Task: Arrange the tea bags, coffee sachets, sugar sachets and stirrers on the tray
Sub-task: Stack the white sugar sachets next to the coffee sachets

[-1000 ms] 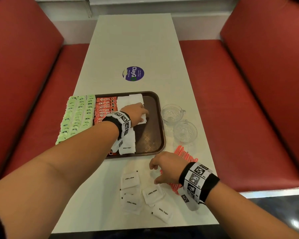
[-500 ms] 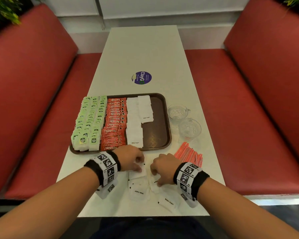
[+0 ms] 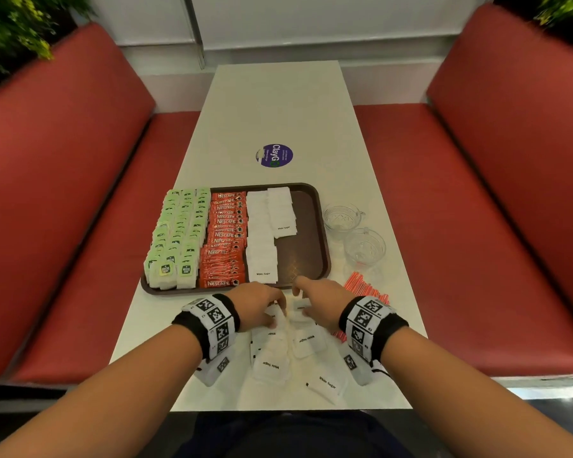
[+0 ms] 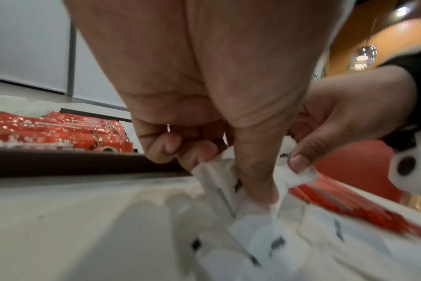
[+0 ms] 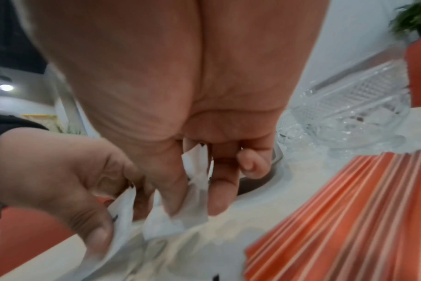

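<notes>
The left hand (image 3: 257, 307) and right hand (image 3: 325, 307) each pinch sugar sachets (image 3: 280, 350) near the tray (image 3: 323, 256); thin paper could slip; neat rows could scatter.

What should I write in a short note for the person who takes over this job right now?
Left hand: pinches a sugar sachet from the loose pile on the table, near the tray.
Right hand: pinches another sachet there.
Done: tea bags, coffee sachets and one full sugar column on the tray; second column started.
Left: the loose sugar sachets, then the stirrers, lying beside the tray.
</notes>
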The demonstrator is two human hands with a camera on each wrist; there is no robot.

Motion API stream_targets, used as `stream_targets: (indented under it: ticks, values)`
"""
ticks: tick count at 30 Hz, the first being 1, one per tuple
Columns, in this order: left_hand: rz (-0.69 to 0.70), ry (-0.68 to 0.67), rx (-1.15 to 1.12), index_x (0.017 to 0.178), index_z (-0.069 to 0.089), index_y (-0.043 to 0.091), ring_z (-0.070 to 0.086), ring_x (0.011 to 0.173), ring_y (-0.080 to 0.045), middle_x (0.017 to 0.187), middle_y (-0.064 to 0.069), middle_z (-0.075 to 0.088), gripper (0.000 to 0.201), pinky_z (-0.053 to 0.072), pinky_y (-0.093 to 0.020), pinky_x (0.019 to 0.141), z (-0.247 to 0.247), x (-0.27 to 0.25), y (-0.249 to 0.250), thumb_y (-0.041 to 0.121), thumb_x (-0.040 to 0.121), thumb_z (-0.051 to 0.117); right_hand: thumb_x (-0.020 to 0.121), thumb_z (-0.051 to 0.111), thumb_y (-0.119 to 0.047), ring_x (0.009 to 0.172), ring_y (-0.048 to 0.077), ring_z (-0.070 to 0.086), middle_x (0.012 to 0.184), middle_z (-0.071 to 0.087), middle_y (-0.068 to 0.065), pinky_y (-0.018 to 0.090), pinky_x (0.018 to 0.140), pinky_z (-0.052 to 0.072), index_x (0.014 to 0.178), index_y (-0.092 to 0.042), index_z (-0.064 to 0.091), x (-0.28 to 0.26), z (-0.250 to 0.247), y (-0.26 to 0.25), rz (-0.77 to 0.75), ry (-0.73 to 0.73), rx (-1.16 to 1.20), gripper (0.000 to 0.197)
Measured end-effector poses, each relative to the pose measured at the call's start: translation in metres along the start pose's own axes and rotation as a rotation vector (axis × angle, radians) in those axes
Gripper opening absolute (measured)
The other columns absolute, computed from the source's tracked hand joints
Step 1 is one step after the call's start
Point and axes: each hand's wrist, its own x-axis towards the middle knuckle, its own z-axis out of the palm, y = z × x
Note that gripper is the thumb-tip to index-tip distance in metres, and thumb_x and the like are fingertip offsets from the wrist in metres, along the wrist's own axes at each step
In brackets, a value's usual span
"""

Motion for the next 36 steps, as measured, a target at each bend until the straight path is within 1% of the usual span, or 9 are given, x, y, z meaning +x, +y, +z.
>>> stream_targets:
  ticks: [3,7,11,13,15,19,27,31,36]
  values:
    - [0.03,0.147,-0.066,0.118,0.064,0.025,0.06,0.101,-0.016,0.111,0.004,0.066,0.028,0.043,-0.026,0.081,-0.017,-0.004,-0.005,0.035,0.091,0.065,0.095,0.058,-0.014,0.094,0.025,0.059,0.098,0.06,0.003,0.029,0.071,0.043,0.114,-0.017,0.056,-0.002,-0.007,0.003,-0.007,0.066,0.063,0.019]
    - [0.017,0.38,-0.258,0.091,0.063,0.031,0.057,0.073,-0.001,0.083,0.015,0.063,0.009,0.04,-0.02,0.067,-0.036,-0.01,-0.009,0.028,0.087,0.071,0.096,0.048,-0.009,0.073,0.02,0.064,0.094,0.066,0.006,0.026,0.055,0.046,0.096,-0.02,0.042,0.001,-0.014,0.005,-0.014,0.125,0.275,0.012]
    - [0.015,0.516,-0.494,0.083,0.062,0.029,0.06,0.07,0.002,0.08,0.011,0.069,0.015,0.041,-0.009,0.06,-0.043,-0.01,-0.006,0.023,0.087,0.075,0.097,0.051,-0.015,0.067,0.019,0.055,0.086,0.061,0.004,0.036,0.064,0.048,0.108,-0.017,0.041,0.007,-0.018,0.002,-0.063,0.228,0.377,0.015]
    - [0.024,0.547,-0.55,0.085,0.062,0.027,0.06,0.068,0.006,0.08,0.011,0.07,0.012,0.04,-0.007,0.06,-0.044,-0.008,-0.003,0.023,0.088,0.074,0.095,0.06,-0.029,0.074,0.012,0.059,0.086,0.06,-0.004,0.03,0.067,0.048,0.115,-0.019,0.047,0.01,-0.02,0.002,-0.099,0.253,0.392,0.026]
    - [0.04,0.562,-0.553,0.086,0.063,0.026,0.061,0.071,0.004,0.078,0.011,0.07,0.01,0.042,-0.008,0.061,-0.045,-0.007,-0.001,0.024,0.089,0.073,0.094,0.065,-0.033,0.068,0.004,0.052,0.075,0.055,-0.011,0.026,0.064,0.043,0.108,-0.018,0.057,0.014,-0.023,0.002,-0.136,0.289,0.396,0.022]
    - [0.054,0.568,-0.576,0.088,0.068,0.024,0.061,0.072,0.001,0.079,0.01,0.07,0.007,0.044,-0.01,0.062,-0.05,0.001,-0.002,0.027,0.088,0.074,0.096,0.062,-0.027,0.072,0.012,0.056,0.084,0.064,-0.001,0.038,0.071,0.051,0.098,-0.018,0.064,0.024,-0.029,0.006,-0.168,0.352,0.404,0.01]
    - [-0.033,0.54,-0.456,0.093,0.071,0.028,0.057,0.078,-0.004,0.082,0.015,0.066,0.002,0.044,-0.021,0.07,-0.08,0.031,-0.019,0.028,0.092,0.069,0.099,0.054,-0.024,0.086,0.018,0.062,0.105,0.067,0.002,0.035,0.078,0.052,0.12,-0.016,0.054,0.035,-0.046,0.015,-0.084,0.342,0.428,0.023]
    - [-0.187,0.643,-0.425,0.093,0.069,0.027,0.056,0.078,-0.011,0.083,0.013,0.062,0.003,0.044,-0.028,0.069,-0.099,0.061,-0.04,0.028,0.094,0.066,0.095,0.048,-0.012,0.057,0.014,0.043,0.073,0.049,0.001,0.032,0.057,0.04,0.101,-0.015,0.039,0.035,-0.052,0.02,-0.016,0.348,0.548,0.011]
    - [-0.219,0.452,-0.237,0.101,0.071,0.024,0.061,0.09,-0.014,0.094,0.007,0.067,0.013,0.05,-0.031,0.08,-0.105,0.101,-0.055,0.033,0.093,0.067,0.097,0.049,-0.018,0.062,0.018,0.05,0.073,0.055,0.005,0.033,0.061,0.042,0.086,-0.014,0.046,0.035,-0.058,0.027,0.024,0.338,0.522,0.012]
